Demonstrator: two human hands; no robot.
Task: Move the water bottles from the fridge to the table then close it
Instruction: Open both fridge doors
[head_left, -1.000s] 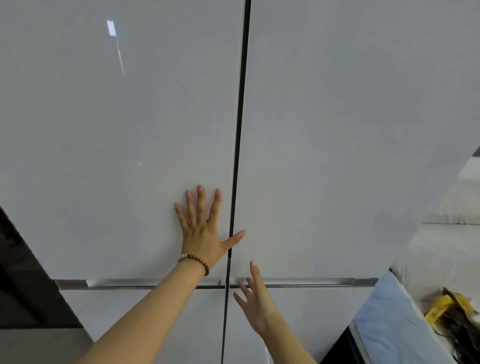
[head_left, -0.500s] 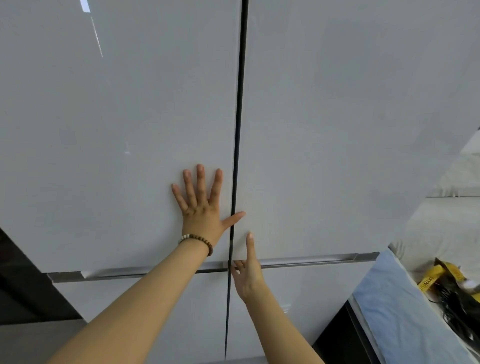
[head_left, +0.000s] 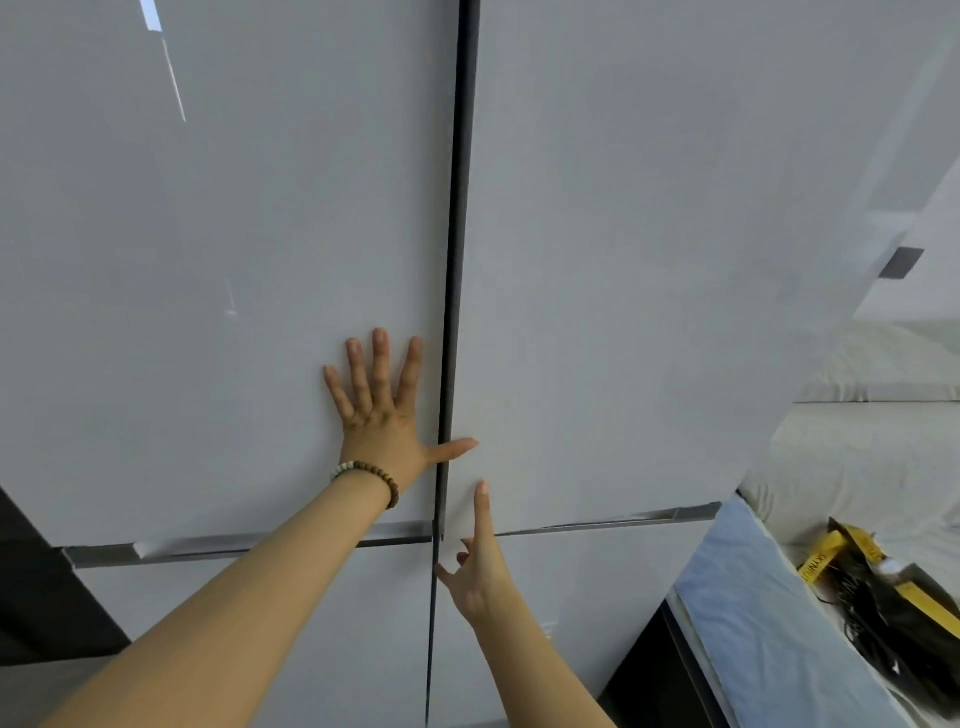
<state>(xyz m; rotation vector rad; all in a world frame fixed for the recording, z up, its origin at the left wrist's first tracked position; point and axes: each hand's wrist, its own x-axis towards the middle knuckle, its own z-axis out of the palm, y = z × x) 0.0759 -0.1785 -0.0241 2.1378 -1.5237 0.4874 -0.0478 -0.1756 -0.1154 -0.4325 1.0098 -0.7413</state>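
Off to the lower right there's a crumpled black bag with yellow printed strips (head_left: 883, 597), lying just beside a pale blue cloth (head_left: 769, 623) that's spread flat. Behind those sits some cream fabric upholstery (head_left: 883, 441), looks like a sofa but hard to tell. There's a small grey rectangular plate (head_left: 901, 262) on the white wall, and a dark panel (head_left: 47, 597) at lower left.

Fridge doors (head_left: 649, 234) glossy, smooth; handle strip (head_left: 597, 524) brushed metal.

Two hands (head_left: 382, 415) (head_left: 480, 569), four fridge doors (head_left: 208, 260), one bracelet (head_left: 371, 475).
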